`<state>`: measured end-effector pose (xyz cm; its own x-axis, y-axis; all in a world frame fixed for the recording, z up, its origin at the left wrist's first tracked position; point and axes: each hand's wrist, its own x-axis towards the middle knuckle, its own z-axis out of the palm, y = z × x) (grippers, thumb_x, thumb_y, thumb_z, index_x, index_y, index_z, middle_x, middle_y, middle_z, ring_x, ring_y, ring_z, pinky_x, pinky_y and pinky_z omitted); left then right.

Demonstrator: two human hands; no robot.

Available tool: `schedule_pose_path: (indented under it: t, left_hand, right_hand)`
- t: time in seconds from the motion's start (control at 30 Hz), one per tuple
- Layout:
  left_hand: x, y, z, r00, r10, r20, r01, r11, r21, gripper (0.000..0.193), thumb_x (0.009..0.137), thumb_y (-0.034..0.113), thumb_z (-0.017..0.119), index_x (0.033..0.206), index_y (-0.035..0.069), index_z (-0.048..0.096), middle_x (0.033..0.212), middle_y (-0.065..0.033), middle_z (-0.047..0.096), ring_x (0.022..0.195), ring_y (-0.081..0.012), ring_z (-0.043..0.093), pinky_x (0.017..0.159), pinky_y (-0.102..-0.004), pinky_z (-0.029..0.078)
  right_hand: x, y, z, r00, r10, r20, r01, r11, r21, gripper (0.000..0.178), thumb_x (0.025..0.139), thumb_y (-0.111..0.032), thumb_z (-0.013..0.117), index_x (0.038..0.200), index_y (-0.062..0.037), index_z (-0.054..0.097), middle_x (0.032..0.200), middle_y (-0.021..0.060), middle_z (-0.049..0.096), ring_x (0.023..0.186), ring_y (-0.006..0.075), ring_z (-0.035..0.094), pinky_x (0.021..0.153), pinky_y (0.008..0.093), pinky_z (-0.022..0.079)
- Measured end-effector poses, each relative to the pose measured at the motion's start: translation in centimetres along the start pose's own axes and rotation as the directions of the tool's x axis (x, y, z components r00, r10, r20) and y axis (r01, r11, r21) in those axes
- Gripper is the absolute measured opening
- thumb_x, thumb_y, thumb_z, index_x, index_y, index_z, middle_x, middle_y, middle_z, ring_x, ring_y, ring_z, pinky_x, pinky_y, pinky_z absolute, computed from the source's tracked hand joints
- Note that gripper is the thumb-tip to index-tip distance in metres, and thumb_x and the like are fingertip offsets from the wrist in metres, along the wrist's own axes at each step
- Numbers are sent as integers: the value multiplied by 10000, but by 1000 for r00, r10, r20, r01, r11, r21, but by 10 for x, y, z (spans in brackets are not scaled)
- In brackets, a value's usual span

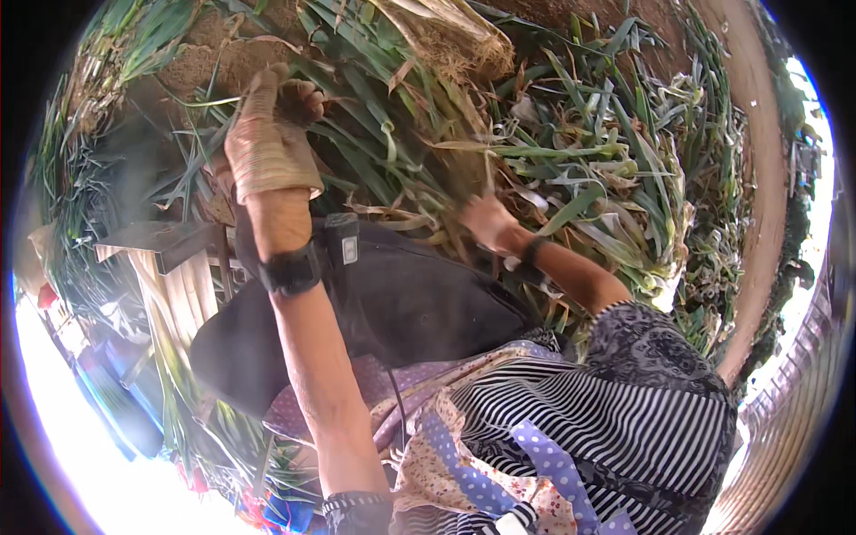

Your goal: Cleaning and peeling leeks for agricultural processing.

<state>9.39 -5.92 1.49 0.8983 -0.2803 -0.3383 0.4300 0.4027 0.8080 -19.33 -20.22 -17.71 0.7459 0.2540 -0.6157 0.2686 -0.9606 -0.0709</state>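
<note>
My left hand (pixel 272 143), in a tan striped knit glove, reaches forward over the heap of leek-like green leaves (pixel 357 160). Its fingers are curled; whatever they close on, if anything, is hidden. Bare and smeared by motion, my right hand (pixel 489 221) is down among leaves and dry strands at the heap's near side. Its fingers cannot be made out. Ahead, between the two hands, lies a bundle of pale stalks with brown, hairy roots (pixel 468 45). A black, smooth sheet-like cover (pixel 419 294) lies across my lap below both hands.
Trimmed leaves and peelings (pixel 615 169) pile up on the right, bordered by a curved brown strip (pixel 758 178). At left, a flat metal plate (pixel 165 242) stands near long white stalks (pixel 183 299) with green tops. More green leaves (pixel 71 178) lie at the far left.
</note>
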Motion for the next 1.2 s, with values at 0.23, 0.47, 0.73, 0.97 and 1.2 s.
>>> schedule_pose_path:
  t: [0.23, 0.47, 0.73, 0.97, 1.2]
  left_hand:
    - [15, -36, -35, 976, -174, -134, 160, 981, -106, 230, 839, 196, 625, 963, 4, 594, 775, -142, 616, 697, -250, 602, 649, -363, 517]
    - [16, -39, -40, 974, -182, -133, 170, 981, -95, 223, 828, 188, 639, 942, 0, 606, 804, -140, 623, 713, -257, 601, 674, -388, 514]
    - [16, -45, -50, 962, -264, -72, 250, 954, -164, 195, 832, 190, 630, 920, 17, 612, 783, -125, 622, 693, -251, 592, 668, -399, 502]
    - [10, -46, -36, 956, -263, -130, 228, 945, -233, 205, 851, 165, 590, 951, -12, 568, 745, -154, 599, 640, -256, 565, 616, -377, 490]
    - [14, -46, -45, 955, -295, -20, 283, 930, -236, 189, 841, 201, 617, 933, 36, 608, 780, -113, 612, 702, -239, 577, 677, -398, 493]
  right_hand:
    - [-333, 117, 180, 716, 670, -195, -593, 732, 336, 173, 792, -81, 474, 796, -120, 643, 752, 12, 591, 728, 185, 567, 695, 323, 480]
    - [-379, 239, 37, 271, 933, 237, -956, 290, -47, 189, 802, -142, 503, 926, -59, 619, 991, 164, 618, 913, 272, 596, 764, 363, 469]
    - [-67, 119, -45, 748, 552, -368, -287, 769, 572, 111, 763, -155, 537, 791, -74, 608, 721, 104, 606, 681, 251, 606, 617, 375, 502]
    - [50, 40, -31, 782, 613, 113, -519, 541, 662, 313, 814, -316, 510, 950, -51, 605, 930, 181, 629, 848, 362, 601, 736, 440, 478]
    - [43, 2, -15, 704, 627, 334, -654, 391, 647, 207, 828, -188, 521, 988, -60, 548, 1031, 198, 607, 976, 365, 583, 770, 437, 481]
